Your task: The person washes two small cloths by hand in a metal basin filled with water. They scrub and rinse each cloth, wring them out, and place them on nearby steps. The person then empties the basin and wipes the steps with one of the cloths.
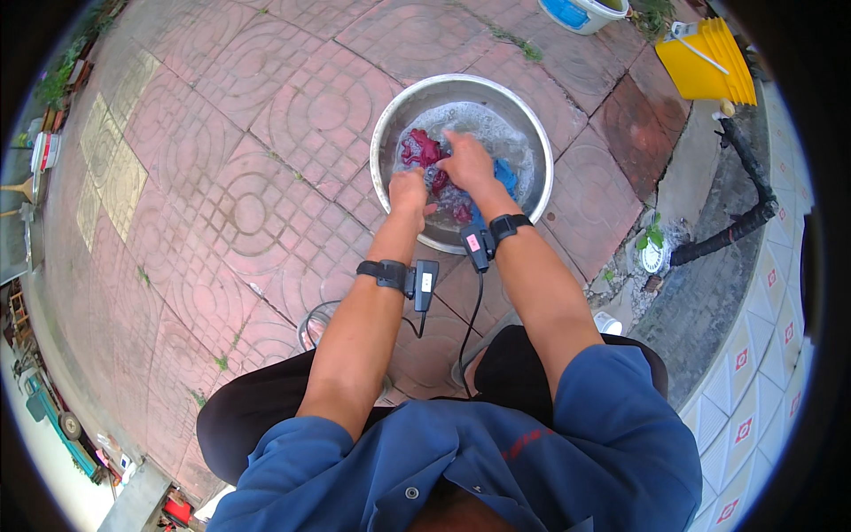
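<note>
A round metal basin (459, 78) on the paving before me holds sudsy water (495, 123). Inside it, a wet maroon cloth (420, 147) lies bunched up, partly under the foam. My left hand (407, 194) is over the left side of the basin, fingers curled at the near edge of this cloth. On the cloth's right is my right hand (469, 163), its thumb and forefinger spread. Whether either hand grips the fabric cannot be told. A blue cloth (506, 176) shows in the water to the right of my right hand and is partly hidden by it.
Black devices are strapped to my left wrist (399, 276) and right wrist (495, 236), with a cable (471, 319) hanging down. A yellow bucket (705, 61) and a white tub (584, 14) stand at far right. A dark bent pipe (754, 179) runs beside a tiled wall (744, 359).
</note>
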Demonstrator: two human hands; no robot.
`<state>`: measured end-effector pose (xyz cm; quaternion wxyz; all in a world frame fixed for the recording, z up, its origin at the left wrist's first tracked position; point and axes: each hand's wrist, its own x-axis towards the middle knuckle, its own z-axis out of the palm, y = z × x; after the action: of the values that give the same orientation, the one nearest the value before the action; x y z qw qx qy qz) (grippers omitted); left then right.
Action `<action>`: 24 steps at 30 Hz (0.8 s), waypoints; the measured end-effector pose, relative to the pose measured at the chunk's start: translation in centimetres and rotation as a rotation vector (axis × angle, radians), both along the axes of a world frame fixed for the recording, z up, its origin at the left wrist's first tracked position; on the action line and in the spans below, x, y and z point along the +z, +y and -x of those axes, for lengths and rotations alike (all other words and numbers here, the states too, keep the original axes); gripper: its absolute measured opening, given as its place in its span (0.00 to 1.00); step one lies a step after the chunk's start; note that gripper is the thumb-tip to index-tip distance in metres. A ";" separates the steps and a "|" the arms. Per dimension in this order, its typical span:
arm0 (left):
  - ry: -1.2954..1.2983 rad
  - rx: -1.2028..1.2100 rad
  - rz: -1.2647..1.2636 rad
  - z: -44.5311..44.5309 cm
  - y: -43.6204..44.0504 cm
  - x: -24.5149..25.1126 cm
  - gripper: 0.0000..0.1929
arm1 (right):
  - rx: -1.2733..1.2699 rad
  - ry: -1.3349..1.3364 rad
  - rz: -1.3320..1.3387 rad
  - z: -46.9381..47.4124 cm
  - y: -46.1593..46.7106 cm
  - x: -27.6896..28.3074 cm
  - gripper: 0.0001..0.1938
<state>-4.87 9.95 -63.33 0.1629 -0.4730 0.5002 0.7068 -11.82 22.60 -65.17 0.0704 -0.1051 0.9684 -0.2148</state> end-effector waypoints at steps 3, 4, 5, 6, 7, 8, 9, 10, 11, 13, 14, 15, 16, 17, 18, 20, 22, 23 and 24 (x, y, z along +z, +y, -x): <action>0.008 0.124 -0.212 0.1 -1.0 -0.1 0.32 | 0.096 -0.106 0.263 -0.3 -2.3 -1.8 0.16; 0.030 0.138 -0.285 0.2 -1.4 -0.1 0.33 | 0.101 -0.190 0.284 -0.6 -2.8 -2.2 0.16; 0.047 0.162 -0.342 0.4 -1.7 -0.2 0.33 | 0.071 -0.292 0.480 -0.9 -3.1 -2.5 0.14; 0.081 0.128 -0.379 0.5 -1.9 -0.3 0.31 | 0.016 -0.407 0.649 -1.4 -3.4 -2.6 0.14; 0.080 0.149 -0.390 0.8 -2.3 -0.5 0.30 | -0.040 -0.523 0.817 -2.0 -3.6 -2.6 0.16; 0.076 0.171 -0.401 1.2 -2.6 -0.7 0.28 | -0.134 -0.570 0.856 -2.6 -3.8 -2.4 0.17; 0.072 0.191 -0.411 1.5 -2.8 -1.0 0.27 | -0.098 -0.516 0.907 -3.2 -3.9 -2.1 0.19; 0.156 0.283 -0.532 1.8 -2.9 -1.2 0.23 | -0.109 -0.494 0.930 -3.7 -4.1 -1.8 0.21; 0.185 0.294 -0.543 2.1 -2.9 -1.4 0.22 | -0.103 -0.487 0.966 -4.0 -4.3 -1.5 0.23; 0.201 0.333 -0.536 2.4 -2.5 -1.7 0.20 | -0.070 -0.290 0.580 -4.0 -4.6 -0.8 0.26; 0.203 0.356 -0.496 2.5 -2.2 -1.7 0.16 | -0.009 -0.168 0.446 -3.8 -4.7 -0.5 0.23; 0.238 0.341 -0.466 2.5 -1.8 -1.6 0.16 | 0.050 -0.042 0.312 -3.4 -4.8 -0.3 0.21; 0.225 0.342 -0.424 2.5 -1.5 -1.5 0.16 | -0.004 -0.132 0.354 -2.8 -4.8 0.0 0.24; 0.227 0.345 -0.396 2.4 -1.2 -1.4 0.16 | -0.059 -0.182 0.359 -2.2 -4.7 0.2 0.24; 0.240 0.341 -0.381 2.5 -1.0 -1.2 0.14 | -0.109 -0.230 0.364 -1.4 -4.4 0.3 0.24; 0.235 0.155 -0.253 2.2 -0.7 -0.9 0.11 | -0.151 -0.278 0.305 0.2 -3.7 0.4 0.24; 0.270 0.030 -0.113 1.9 -0.6 -0.6 0.09 | -0.164 -0.218 0.288 1.7 -2.7 0.3 0.20; 0.267 0.028 -0.026 1.8 -0.8 -0.6 0.10 | -0.164 -0.212 0.265 2.2 -2.1 0.2 0.19; 0.275 0.011 0.036 1.5 -0.7 -0.5 0.11 | -0.256 -0.177 0.237 2.6 -1.7 0.0 0.18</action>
<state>-6.39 9.25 -63.83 0.0803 -0.3773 0.5278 0.7567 -14.42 20.95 -65.13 0.1147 0.0305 0.9317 -0.3431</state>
